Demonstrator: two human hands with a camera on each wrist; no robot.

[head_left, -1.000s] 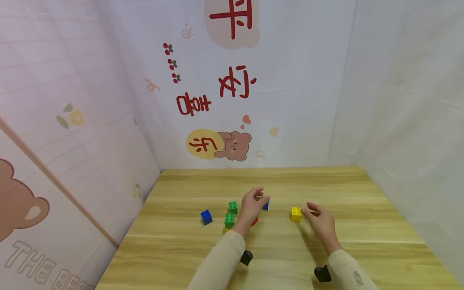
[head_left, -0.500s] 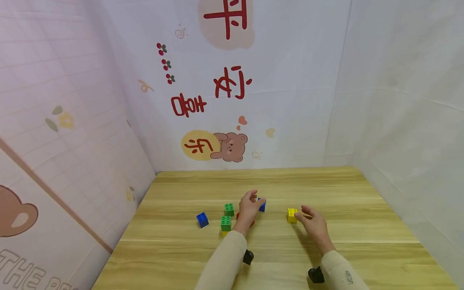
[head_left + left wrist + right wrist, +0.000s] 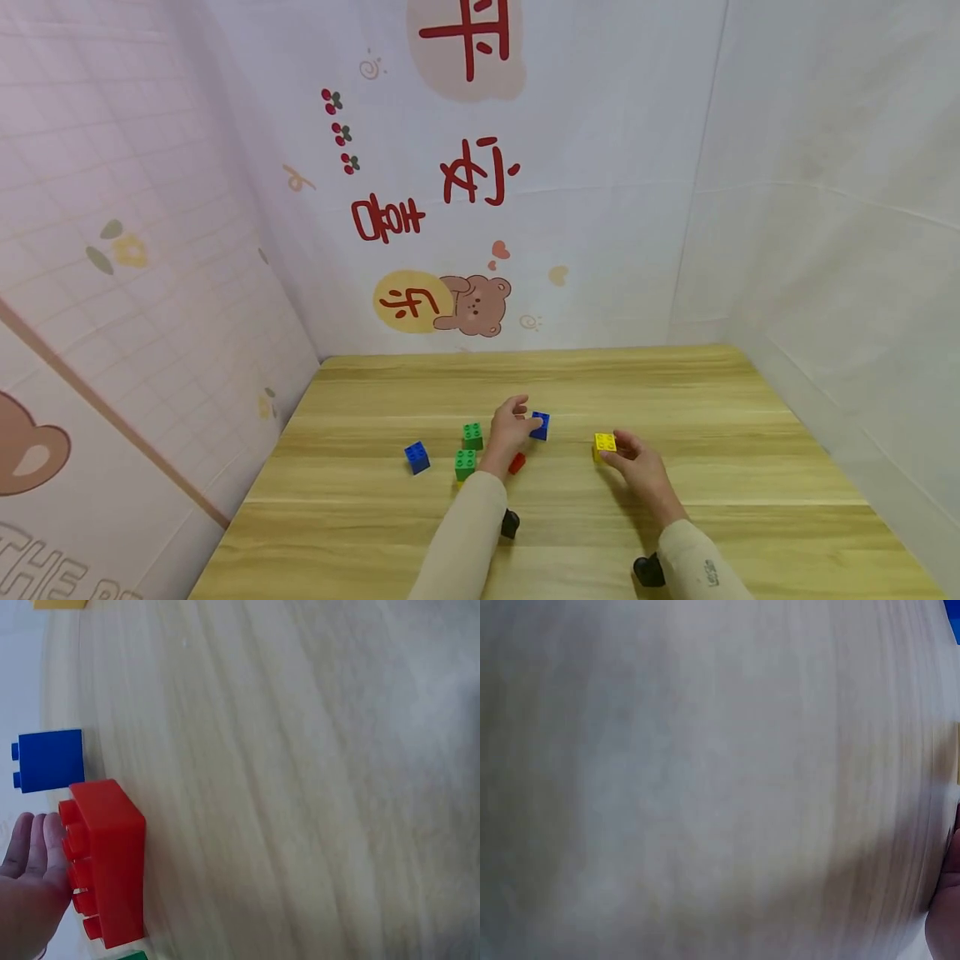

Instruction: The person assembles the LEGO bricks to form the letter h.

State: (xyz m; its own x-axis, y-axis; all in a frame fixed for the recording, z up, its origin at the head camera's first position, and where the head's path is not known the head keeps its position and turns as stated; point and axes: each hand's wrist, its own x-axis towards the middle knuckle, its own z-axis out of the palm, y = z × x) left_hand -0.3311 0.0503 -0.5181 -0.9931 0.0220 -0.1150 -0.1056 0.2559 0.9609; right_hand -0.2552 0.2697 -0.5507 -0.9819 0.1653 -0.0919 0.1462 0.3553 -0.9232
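My left hand [image 3: 510, 427] reaches over the table with its thumb overlapping the left side of a blue brick [image 3: 542, 426]. In the left wrist view, its extended fingers [image 3: 37, 844] show beyond a long red brick [image 3: 112, 862], with the blue brick [image 3: 51, 760] just past the fingertips. The red brick [image 3: 517, 463] is mostly hidden under that arm in the head view. My right hand [image 3: 639, 468] is at a yellow brick [image 3: 604, 446], thumb across its front corner and fingers along its right. Only this hand's edge [image 3: 945, 915] shows in the right wrist view.
Left of my left arm stand a green brick [image 3: 472, 434], another green brick [image 3: 466, 462] on top of a yellow one, and a second blue brick [image 3: 417, 457]. The wooden table [image 3: 675, 383] meets a printed cloth backdrop [image 3: 600, 250] behind and at both sides.
The right hand has come in leftward, its thumb now over the yellow brick's front. The left hand has drawn slightly left, leaving more of the blue brick showing. The head view has shifted a little.
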